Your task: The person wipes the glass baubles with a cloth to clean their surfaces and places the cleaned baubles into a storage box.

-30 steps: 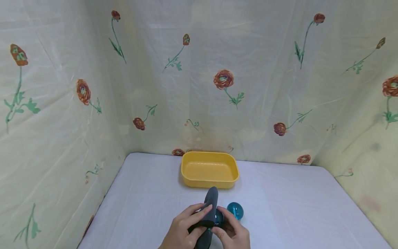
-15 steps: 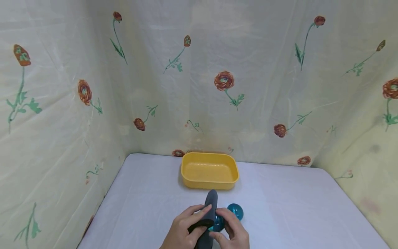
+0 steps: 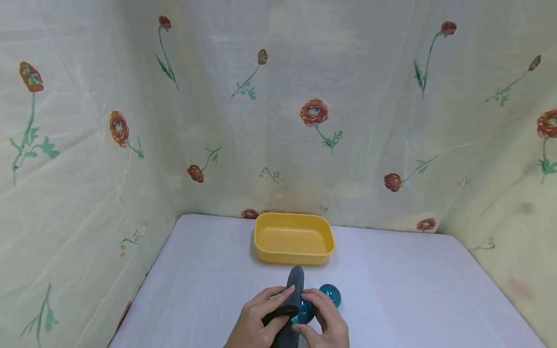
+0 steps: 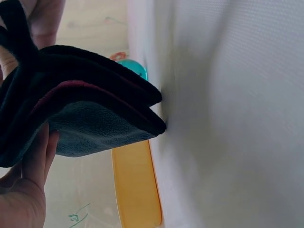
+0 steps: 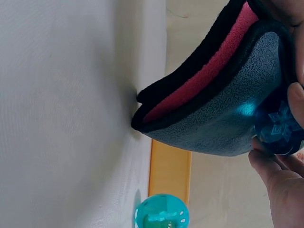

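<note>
Ok so the left hand (image 3: 259,316) grips a folded grey cloth (image 3: 296,282), long axis pointing away toward the yellow tray (image 3: 293,258), and the right hand (image 3: 327,320) pinches a blue ball (image 3: 306,311) against the cloth's right side, second ball (image 3: 332,294) just beyond, nearer that hand

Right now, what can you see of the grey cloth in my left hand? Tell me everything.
The grey cloth looks soft and plush, with black edging and a pinkish-red layer inside its fold. It hangs bent, held by the left hand, its lower corners close to the white table; whether they touch is unclear. The right hand holds a glossy blue ball, apparently against its grey side.
</note>
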`<state>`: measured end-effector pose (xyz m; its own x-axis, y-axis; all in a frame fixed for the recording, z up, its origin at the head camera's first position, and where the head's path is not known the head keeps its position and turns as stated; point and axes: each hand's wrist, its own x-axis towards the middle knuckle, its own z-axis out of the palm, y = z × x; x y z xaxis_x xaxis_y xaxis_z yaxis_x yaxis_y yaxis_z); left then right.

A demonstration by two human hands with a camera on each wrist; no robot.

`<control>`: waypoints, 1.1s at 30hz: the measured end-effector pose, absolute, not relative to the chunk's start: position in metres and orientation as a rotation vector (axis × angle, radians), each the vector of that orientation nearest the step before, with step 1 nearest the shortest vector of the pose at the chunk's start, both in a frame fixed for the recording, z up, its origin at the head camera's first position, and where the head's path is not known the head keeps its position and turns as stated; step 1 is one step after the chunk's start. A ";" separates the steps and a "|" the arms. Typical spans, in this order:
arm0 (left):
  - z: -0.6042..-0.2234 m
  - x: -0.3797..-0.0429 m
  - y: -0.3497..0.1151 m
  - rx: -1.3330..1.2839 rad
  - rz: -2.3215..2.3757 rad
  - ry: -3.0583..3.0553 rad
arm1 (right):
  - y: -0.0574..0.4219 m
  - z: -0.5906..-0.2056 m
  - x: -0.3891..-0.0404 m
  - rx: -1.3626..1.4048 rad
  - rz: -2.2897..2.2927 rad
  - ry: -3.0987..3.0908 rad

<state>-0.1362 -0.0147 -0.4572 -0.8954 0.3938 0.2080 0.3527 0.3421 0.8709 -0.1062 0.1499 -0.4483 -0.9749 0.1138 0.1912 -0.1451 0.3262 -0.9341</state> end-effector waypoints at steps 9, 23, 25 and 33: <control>-0.458 -0.137 -0.016 0.762 1.664 2.503 | 0.153 -0.451 -0.107 -0.063 1.723 -2.414; -0.458 -0.135 -0.017 0.864 1.647 2.577 | 0.150 -0.453 -0.107 -0.182 1.643 -2.500; -0.457 -0.134 -0.016 0.859 1.633 2.592 | 0.152 -0.453 -0.107 -0.187 1.648 -2.523; -0.459 -0.130 -0.016 0.941 1.621 2.661 | 0.156 -0.450 -0.107 -0.153 1.775 -2.538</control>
<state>-0.1301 -0.0164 -0.4589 -0.8270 0.4150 0.3793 0.5274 0.3391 0.7790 -0.1066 0.1563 -0.4497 -0.9943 0.1036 -0.0234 0.0575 0.3400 -0.9386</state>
